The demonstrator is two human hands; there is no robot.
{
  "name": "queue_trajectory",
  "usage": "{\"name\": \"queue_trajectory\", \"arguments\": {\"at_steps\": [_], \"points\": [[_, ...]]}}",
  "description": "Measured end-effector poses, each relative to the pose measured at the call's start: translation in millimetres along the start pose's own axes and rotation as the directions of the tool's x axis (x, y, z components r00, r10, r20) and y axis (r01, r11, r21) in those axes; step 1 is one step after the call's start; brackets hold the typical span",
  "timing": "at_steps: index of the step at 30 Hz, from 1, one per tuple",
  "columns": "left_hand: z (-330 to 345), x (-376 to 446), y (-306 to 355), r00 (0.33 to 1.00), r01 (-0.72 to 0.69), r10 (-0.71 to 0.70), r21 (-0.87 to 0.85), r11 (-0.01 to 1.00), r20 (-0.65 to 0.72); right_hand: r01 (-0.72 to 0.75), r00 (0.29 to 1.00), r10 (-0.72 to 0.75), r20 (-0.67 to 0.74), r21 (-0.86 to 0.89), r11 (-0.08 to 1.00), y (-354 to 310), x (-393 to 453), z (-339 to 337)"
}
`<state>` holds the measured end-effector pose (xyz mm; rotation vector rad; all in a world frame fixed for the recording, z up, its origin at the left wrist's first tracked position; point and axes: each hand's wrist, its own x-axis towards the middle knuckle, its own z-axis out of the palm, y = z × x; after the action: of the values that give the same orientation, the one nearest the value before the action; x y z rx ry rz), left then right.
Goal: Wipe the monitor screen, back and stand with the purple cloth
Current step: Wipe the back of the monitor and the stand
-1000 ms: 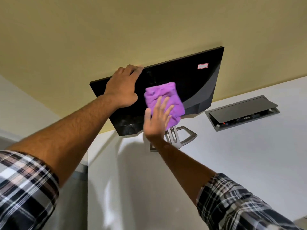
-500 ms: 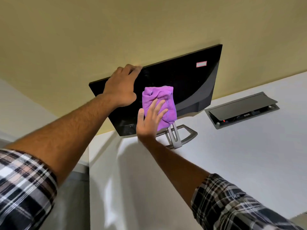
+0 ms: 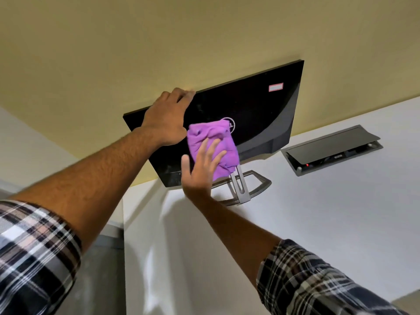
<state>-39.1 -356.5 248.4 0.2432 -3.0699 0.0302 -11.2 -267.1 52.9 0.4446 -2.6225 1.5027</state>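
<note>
While on monitor (image 3: pixel 250 105): cloth (image 3: pixel 218 142) under R fingers (image 3: pixel 210 147).

We see a plain yellowish wall (image 3: pixel 113 53) filling the upper part of the view, meeting a white surface (image 3: pixel 318 212) along its far edge. Set into that surface is a grey cable box (image 3: pixel 331 151) with its dark lid tilted up. To the left, a grey floor (image 3: pixel 97 280) lies below the edge.

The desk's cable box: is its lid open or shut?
Open: the cable box lid is tilted up, showing sockets and a red light beneath.
</note>
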Motion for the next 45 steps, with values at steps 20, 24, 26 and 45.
{"name": "queue_trajectory", "arguments": {"at_steps": [20, 24, 26, 45], "points": [[-2.3, 1.2, -0.9, 1.0, 0.01, -0.01, 0.008, 1.0, 0.028, 0.07, 0.987, -0.107, -0.118, -0.286, 0.956, 10.9, 118.8, -91.2], [-2.8, 1.9, 0.2, 0.999, 0.01, -0.011, 0.016, 1.0, 0.035, 0.212, 0.967, -0.253, -0.043, -0.423, 0.881, 15.1, 88.6, -69.7], [-2.0, 2.4, 0.1, 0.999, 0.01, -0.011, 0.006, 1.0, 0.037, 0.268, 0.95, -0.312, -0.027, -0.445, 0.854, 23.2, 83.4, -71.2], [-11.0, -3.1, 16.2, 0.992, 0.09, -0.083, -0.067, 0.994, 0.098, 0.561, 0.734, -0.372, 0.568, -0.199, 0.803, 78.2, 51.2, -132.4]]}}
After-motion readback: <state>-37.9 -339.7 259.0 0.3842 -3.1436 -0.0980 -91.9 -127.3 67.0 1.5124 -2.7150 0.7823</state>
